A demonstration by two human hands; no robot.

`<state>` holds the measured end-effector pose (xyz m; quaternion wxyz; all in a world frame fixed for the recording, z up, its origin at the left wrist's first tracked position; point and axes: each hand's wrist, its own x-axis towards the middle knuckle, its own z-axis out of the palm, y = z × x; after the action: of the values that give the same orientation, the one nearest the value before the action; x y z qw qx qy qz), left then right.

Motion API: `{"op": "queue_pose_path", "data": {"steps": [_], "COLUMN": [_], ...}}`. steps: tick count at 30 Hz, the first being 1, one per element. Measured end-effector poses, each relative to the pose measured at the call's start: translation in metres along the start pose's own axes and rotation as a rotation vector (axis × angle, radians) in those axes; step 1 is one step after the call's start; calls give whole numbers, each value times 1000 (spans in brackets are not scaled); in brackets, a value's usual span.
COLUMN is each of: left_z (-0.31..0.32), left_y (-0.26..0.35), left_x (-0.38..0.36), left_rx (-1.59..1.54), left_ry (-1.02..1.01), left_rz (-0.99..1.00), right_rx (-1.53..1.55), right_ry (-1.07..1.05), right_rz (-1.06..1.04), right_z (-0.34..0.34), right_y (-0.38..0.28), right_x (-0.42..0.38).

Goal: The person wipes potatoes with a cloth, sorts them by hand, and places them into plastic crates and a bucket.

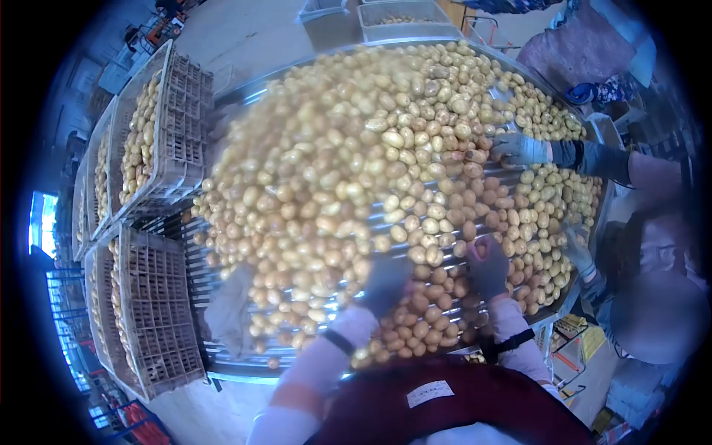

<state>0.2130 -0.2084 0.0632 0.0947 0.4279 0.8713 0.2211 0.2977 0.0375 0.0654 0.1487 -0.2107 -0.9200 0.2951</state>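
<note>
A large heap of potatoes [319, 178] covers a slatted metal sorting table [204, 271]. My left hand [387, 283], in a dark grey glove, is over the potatoes at the table's near middle; motion smears its fingers. To its right, my right hand [489, 268], gloved alike, reaches down among the potatoes. Its pink-lined fingers curl around a small brownish potato [482, 251]. Between my two hands lie more potatoes [429, 304], darker and close together.
Plastic crates [159, 304] holding potatoes are stacked at the left, against the table. A grey cloth-like shape [231, 311] lies near the left edge. On the right, a co-worker's gloved hands [523, 148] reach over the potatoes. Grey bins [404, 21] stand beyond the far edge.
</note>
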Motion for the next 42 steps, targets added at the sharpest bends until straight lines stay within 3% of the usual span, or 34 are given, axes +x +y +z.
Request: {"op": "queue_pose_path", "data": {"steps": [1,2,3,4,5,6,7,8,11,13,14,17,18,19,24,28,31,32,35,37,41,42], "left_z": [-26,-33,-41,-22,-18,-14,-21,-30,-49,-57,-60,-25,-18,-15,-13,-7,-9,1,-64,4,7,-5], "left_y": [23,33,42,37,35,33,24,13,-18,-39,-50,-85,-86,-82,-51,-41,-15,-11,78,45,76,89], "left_x": [-5,-11,-17,-29,-37,-46,-57,-66,-87,-102,-109,-136,-134,-130,-122,-130,-131,-130,-111,-108,-87,-85], "left_rx": [-430,-606,-780,-698,-587,-471,-326,-177,-55,7,25,241,336,428,104,44,-183,-429,-1310,-992,-1408,-1463], "left_ry": [-69,-71,-62,12,79,148,210,270,651,722,662,561,529,499,581,550,623,638,484,382,81,21], "left_rz": [-261,-332,-407,-299,-250,-208,-220,-231,-414,-529,-582,-597,-616,-634,-624,-508,-406,-391,-496,-270,-174,-188], "right_rx": [118,176,70,-37,334,429,286,301,-18,-37,-51,-129,-140,-136,-38,170,1021,1119,1376,1195,1064,1229], "right_ry": [61,-19,-51,-84,-190,-267,-387,-326,-319,-510,-602,-726,-697,-675,-571,-364,-570,-580,-616,-694,-631,-672], "right_rz": [76,169,-165,-497,-301,-419,-498,-622,-593,-280,-123,-280,-405,-400,-257,-386,183,278,165,-1,-132,50], "right_z": [-3,-14,0,17,39,47,74,113,182,197,202,178,171,162,109,85,55,35,-4,-18,-31,-32], "right_y": [-5,-47,-53,-55,-77,-107,-122,-125,-155,-185,-194,-186,-175,-164,-115,-69,-58,-61,-73,-65,-67,-67], "right_x": [14,29,43,54,56,63,71,74,77,86,88,90,85,78,19,-14,-28,-40,-75,-91,-126,-132]}}
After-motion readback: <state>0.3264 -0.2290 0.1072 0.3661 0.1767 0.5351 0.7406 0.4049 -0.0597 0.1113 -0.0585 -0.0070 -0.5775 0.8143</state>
